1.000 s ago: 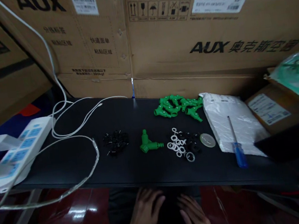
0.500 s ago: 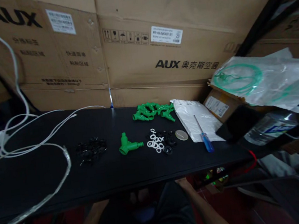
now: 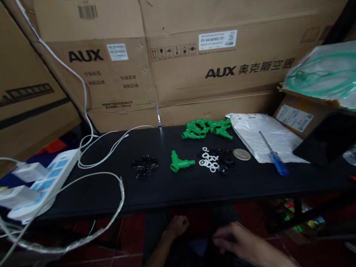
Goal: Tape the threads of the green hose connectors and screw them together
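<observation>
Below the front edge of the black table, over my lap, are both hands. My left hand is closed in a loose fist, and I see nothing in it. My right hand is loosely bent, thumb and fingers a little apart, holding nothing visible. Nearest them on the table lies a single green branched plastic fitting. To its left is a heap of small black parts. On its right are white ring washers, black rubber rings and a round silvery disc.
Several green fittings lie piled at the back. A blue-handled screwdriver rests partly on a white plastic bag. At left stand a power strip and looped white cables. Large cartons wall off the back; a small box sits right.
The head view has swung left, bringing the power strip into sight. Both hands have come inward over the lap, now showing clearly. The parts on the table keep their arrangement.
</observation>
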Demonstrator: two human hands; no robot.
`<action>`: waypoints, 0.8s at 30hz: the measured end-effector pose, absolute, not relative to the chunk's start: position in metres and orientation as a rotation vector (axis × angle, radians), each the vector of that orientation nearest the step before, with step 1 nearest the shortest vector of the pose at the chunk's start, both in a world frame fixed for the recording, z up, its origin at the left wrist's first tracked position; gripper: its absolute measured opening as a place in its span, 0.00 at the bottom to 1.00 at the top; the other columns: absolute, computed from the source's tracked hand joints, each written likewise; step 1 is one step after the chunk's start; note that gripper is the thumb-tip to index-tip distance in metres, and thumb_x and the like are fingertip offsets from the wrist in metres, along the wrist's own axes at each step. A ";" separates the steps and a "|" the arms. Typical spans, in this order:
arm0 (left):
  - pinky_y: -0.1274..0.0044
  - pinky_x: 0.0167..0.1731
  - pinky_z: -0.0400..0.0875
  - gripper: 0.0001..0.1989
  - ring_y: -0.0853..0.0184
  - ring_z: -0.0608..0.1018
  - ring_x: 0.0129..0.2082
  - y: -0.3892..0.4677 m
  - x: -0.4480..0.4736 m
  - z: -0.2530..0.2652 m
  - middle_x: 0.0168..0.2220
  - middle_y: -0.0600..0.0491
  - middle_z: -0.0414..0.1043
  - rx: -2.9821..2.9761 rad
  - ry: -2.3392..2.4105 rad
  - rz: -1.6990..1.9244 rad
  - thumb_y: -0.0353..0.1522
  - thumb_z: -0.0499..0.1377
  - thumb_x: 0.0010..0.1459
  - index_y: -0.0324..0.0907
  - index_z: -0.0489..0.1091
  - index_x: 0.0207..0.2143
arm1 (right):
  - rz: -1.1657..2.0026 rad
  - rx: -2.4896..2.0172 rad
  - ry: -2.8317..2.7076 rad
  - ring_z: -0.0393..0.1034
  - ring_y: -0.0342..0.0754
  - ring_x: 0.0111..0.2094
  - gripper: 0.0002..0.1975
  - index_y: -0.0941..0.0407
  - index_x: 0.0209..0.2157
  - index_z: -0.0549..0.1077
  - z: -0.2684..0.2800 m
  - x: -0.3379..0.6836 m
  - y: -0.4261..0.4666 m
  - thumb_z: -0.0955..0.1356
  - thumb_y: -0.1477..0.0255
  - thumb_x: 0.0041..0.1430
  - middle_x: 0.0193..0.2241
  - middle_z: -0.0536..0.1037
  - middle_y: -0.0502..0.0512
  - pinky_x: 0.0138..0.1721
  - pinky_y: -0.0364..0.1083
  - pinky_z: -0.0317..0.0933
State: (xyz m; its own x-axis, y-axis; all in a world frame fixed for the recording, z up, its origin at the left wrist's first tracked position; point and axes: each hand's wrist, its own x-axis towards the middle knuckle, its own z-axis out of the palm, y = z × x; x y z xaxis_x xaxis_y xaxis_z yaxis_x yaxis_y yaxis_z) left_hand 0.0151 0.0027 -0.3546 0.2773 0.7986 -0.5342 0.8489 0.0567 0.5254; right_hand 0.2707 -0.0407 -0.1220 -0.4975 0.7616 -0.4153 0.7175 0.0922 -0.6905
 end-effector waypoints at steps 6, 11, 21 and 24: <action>0.60 0.52 0.75 0.17 0.57 0.77 0.53 0.000 0.022 -0.356 0.56 0.45 0.72 1.675 1.514 0.004 0.38 0.61 0.67 0.41 0.71 0.54 | 0.498 -0.946 -2.451 0.78 0.47 0.39 0.12 0.56 0.42 0.81 -0.006 0.233 0.012 0.65 0.68 0.72 0.38 0.83 0.54 0.44 0.45 0.70; 0.60 0.51 0.76 0.16 0.57 0.78 0.51 -0.001 0.020 -0.357 0.54 0.45 0.74 1.625 1.513 0.084 0.39 0.61 0.67 0.40 0.72 0.54 | 0.216 -0.935 -2.629 0.71 0.62 0.52 0.20 0.61 0.57 0.74 0.000 0.189 0.074 0.72 0.73 0.64 0.49 0.78 0.68 0.54 0.61 0.66; 0.60 0.52 0.75 0.15 0.58 0.79 0.51 0.005 0.014 -0.347 0.52 0.46 0.76 1.579 1.598 0.158 0.38 0.61 0.68 0.39 0.74 0.51 | 0.108 -0.792 -2.928 0.70 0.61 0.52 0.20 0.58 0.58 0.74 0.000 0.149 0.104 0.67 0.81 0.66 0.48 0.76 0.69 0.54 0.63 0.64; 0.62 0.50 0.77 0.15 0.57 0.79 0.50 0.005 0.031 -0.330 0.52 0.47 0.76 1.692 1.688 0.149 0.39 0.62 0.67 0.40 0.74 0.51 | 0.240 -0.841 -2.922 0.72 0.54 0.51 0.20 0.59 0.59 0.72 0.018 0.145 0.114 0.69 0.79 0.66 0.50 0.78 0.65 0.55 0.53 0.64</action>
State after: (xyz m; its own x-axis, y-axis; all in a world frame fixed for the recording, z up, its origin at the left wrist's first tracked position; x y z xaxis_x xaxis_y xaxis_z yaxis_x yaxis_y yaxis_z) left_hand 0.0312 0.0045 -0.3305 0.1314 0.9059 -0.4026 0.8213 0.1279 0.5560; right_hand 0.1452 0.1143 0.0182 -0.8441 0.5343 0.0440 0.5200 0.8360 -0.1755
